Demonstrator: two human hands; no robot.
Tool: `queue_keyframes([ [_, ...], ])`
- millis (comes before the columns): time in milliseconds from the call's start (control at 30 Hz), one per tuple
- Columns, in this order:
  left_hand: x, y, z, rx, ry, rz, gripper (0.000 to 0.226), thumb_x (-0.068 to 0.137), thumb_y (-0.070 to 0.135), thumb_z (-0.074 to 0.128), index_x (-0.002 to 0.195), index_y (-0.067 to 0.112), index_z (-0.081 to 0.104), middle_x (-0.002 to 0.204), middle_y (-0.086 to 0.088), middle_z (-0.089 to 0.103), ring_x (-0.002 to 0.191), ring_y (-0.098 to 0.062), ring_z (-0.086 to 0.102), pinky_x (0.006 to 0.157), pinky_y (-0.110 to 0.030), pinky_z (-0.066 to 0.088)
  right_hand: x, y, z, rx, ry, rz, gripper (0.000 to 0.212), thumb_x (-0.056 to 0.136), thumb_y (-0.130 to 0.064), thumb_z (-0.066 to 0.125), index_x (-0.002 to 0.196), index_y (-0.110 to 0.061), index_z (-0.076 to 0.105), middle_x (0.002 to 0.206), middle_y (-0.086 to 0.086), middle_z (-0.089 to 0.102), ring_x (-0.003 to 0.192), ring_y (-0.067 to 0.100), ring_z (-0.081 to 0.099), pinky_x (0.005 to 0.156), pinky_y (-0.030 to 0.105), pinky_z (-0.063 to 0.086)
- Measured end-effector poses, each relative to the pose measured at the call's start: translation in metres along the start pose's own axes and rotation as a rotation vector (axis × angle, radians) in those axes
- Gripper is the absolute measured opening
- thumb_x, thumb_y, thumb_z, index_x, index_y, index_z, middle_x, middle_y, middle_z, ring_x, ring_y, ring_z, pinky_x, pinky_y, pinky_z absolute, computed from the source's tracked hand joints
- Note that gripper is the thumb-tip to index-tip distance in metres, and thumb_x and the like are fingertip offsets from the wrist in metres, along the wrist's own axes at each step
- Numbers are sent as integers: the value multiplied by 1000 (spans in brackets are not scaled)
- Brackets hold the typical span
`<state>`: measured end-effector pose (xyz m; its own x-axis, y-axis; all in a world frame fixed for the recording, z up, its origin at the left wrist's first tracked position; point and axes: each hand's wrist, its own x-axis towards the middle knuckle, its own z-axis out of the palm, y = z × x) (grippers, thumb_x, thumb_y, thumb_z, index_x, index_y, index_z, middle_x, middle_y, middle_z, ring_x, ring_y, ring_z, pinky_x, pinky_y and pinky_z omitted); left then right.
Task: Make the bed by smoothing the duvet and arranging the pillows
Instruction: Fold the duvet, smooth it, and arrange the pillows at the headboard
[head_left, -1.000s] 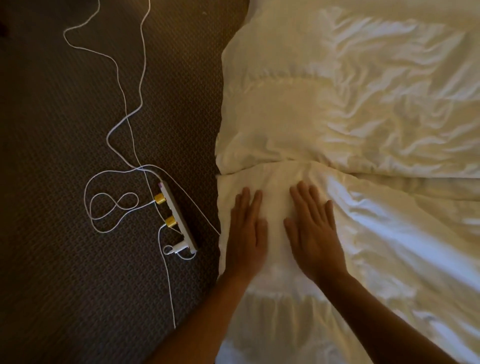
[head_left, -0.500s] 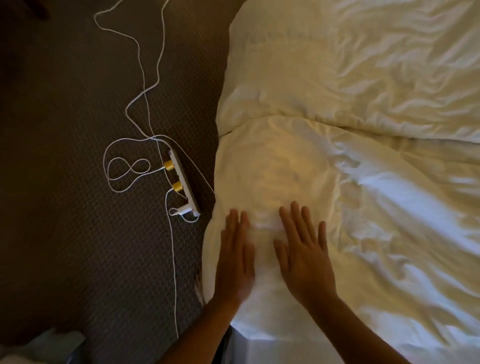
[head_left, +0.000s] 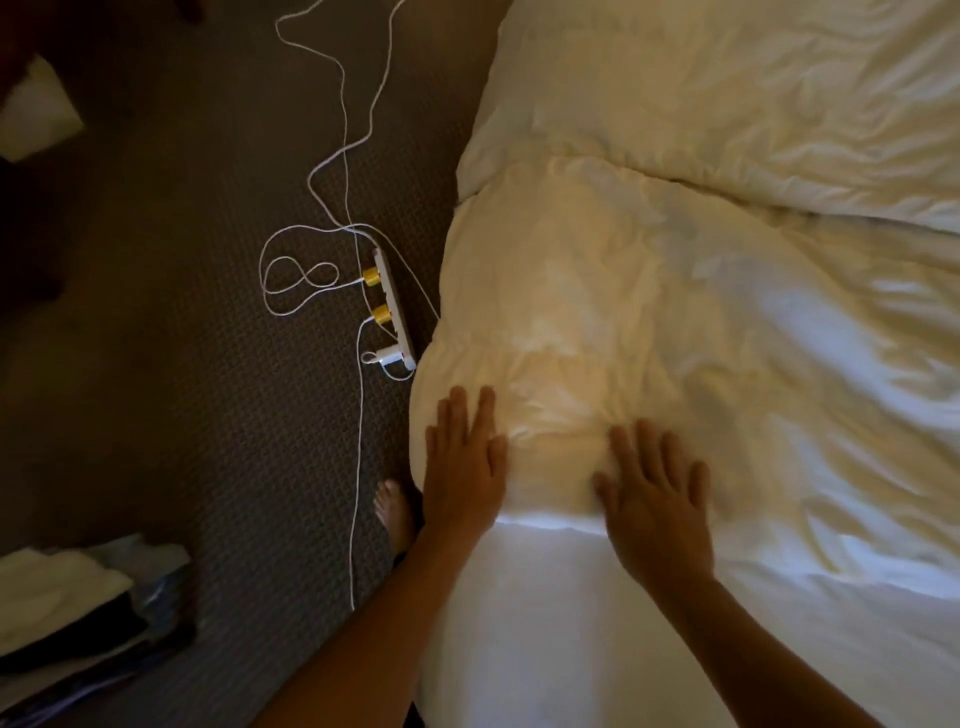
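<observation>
Right by the bed's near edge, both hands are down flat on the duvet (head_left: 649, 322). The left hand (head_left: 465, 467) lies at the very side of the bed, fingers straight and close together, palm pressing the cover where it rolls over the edge. The right hand (head_left: 657, 512) sits just beside it, further in, fingers spread wide, also palm down. Neither one grips anything; they only press on the cloth. Both forearms reach up from the bottom of the view, the left along the bed's side, the right angled in across the white cover.

This looks like the smoothing step, near the side of the bed. Between the two hands and just beyond the fingertips the cover is bunched into small ridges, so I judge the next move calls for a flat sweep outward or away to push that slack off, with even pressure and no pinching.

A bare foot (head_left: 392, 514) stands on the dark carpet (head_left: 156, 364), touching near the bed's side. To the left, low down, a pile of clothes (head_left: 88, 608).

Further out on the floor lies a power strip (head_left: 395, 306) with yellow plugs, close beside the bed, its white cable (head_left: 343, 156) looping away.

Beyond the duvet's top edge rests a pillow (head_left: 727, 104), creased, apparently not yet arranged.
</observation>
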<state>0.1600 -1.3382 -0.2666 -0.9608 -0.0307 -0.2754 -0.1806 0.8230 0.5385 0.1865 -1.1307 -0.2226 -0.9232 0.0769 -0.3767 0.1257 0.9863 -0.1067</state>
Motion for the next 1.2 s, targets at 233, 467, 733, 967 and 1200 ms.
queue_keyframes([
  [233, 16, 64, -51, 32, -22, 7, 57, 104, 42, 20, 158, 26, 12, 166, -9, -4, 152, -28, -2, 124, -47, 9, 6, 29, -87, 199, 112, 74, 65, 100, -57, 15, 159, -28, 12, 167, 0, 0, 153, 18, -10, 121, 43, -8],
  [467, 119, 174, -63, -66, -32, 282, 42, 105, 29, 39, 144, 18, 45, 163, -7, 20, 149, -24, 18, 119, -43, 24, 84, 98, -153, 302, 251, 240, 58, 103, -49, 27, 155, -22, 30, 162, 6, 26, 152, 23, 16, 121, 48, 14],
  [733, 250, 254, -35, -6, -81, 563, 33, 100, 20, 50, 129, 7, 60, 138, -14, 55, 130, -32, 46, 109, -43, 37, 191, 153, -185, 294, 260, 315, 44, 105, -39, 38, 146, -24, 45, 144, 6, 53, 130, 33, 46, 100, 46, 41],
  [967, 328, 266, -22, 156, -202, 582, 26, 101, 26, 44, 120, 18, 61, 112, -9, 66, 105, -32, 59, 85, -43, 47, 265, 184, -178, 231, 234, 396, 36, 106, -23, 38, 139, -30, 51, 127, 12, 65, 110, 34, 62, 84, 41, 49],
  [1200, 350, 270, -17, 215, -346, 564, 20, 101, 30, 50, 111, 20, 64, 106, -6, 68, 99, -30, 62, 83, -39, 45, 295, 221, -169, 82, 67, 445, 43, 98, -12, 42, 135, -28, 54, 133, 5, 56, 115, 31, 59, 95, 46, 51],
])
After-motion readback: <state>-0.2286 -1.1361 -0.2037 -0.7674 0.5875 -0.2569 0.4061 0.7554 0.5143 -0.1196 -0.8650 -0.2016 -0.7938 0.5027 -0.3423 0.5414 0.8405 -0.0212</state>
